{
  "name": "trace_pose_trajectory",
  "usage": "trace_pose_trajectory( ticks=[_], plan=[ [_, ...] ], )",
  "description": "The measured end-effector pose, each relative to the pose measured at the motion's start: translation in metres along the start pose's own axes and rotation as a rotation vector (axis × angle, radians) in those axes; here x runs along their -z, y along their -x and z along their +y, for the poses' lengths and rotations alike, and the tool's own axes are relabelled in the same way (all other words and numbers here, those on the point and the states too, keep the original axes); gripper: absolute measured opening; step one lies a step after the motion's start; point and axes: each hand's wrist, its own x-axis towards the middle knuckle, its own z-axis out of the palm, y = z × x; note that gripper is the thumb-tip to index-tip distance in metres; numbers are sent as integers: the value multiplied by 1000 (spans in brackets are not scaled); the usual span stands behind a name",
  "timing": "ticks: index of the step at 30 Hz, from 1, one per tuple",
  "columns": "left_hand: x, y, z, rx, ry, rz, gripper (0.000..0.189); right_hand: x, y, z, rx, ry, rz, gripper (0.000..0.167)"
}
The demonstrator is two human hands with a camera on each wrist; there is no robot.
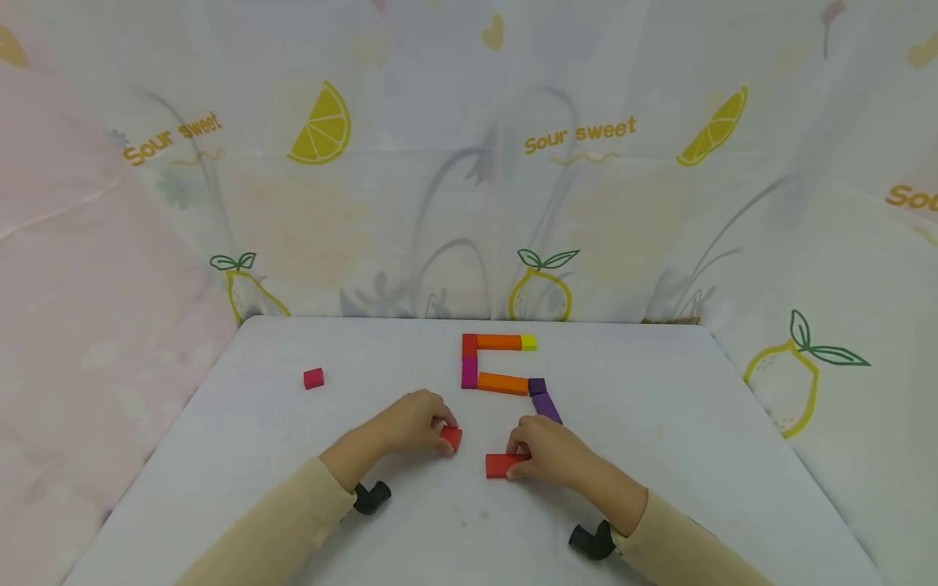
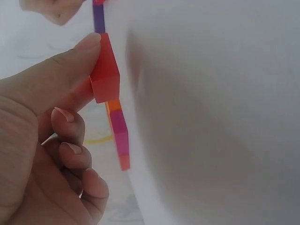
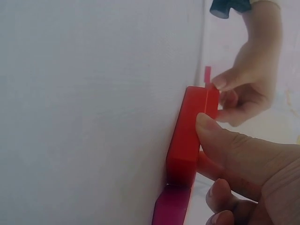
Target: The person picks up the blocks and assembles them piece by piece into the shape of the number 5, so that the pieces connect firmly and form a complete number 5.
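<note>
My left hand (image 1: 418,423) pinches a small red block (image 2: 105,70) between thumb and forefinger, close over the white table. To its right, my right hand (image 1: 550,452) grips a longer red block (image 1: 500,465) by thumb and fingertips. In the right wrist view, a magenta-purple block (image 3: 172,206) lies at the near end of that red block. Beyond the hands runs a shape of blocks: a red block (image 1: 469,345), an orange bar (image 1: 499,342), a yellow cube (image 1: 529,342), a magenta block (image 1: 469,373), a second orange bar (image 1: 503,383), a dark purple cube (image 1: 537,387) and a purple bar (image 1: 545,406), partly behind the right hand.
A lone pinkish-red cube (image 1: 313,378) sits on the left of the white table (image 1: 659,423). Behind the table's back edge hangs a cloth (image 1: 440,203) printed with lemons. Black wrist mounts (image 1: 372,497) show at both sleeves.
</note>
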Motion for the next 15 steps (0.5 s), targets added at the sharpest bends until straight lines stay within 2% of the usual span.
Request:
trace_pose_trajectory(
  ticks=[5, 12, 15],
  plan=[
    [-5, -1, 9, -2, -11, -27, 30, 0, -1, 0, 2, -1, -2, 20],
    [-11, -1, 18, -65, -60, -41, 26, 1, -1, 0, 3, -2, -3, 20],
    [-14, -1, 20, -72, -77, -51, 25, 1, -1, 1, 5, -4, -2, 20]
  ],
)
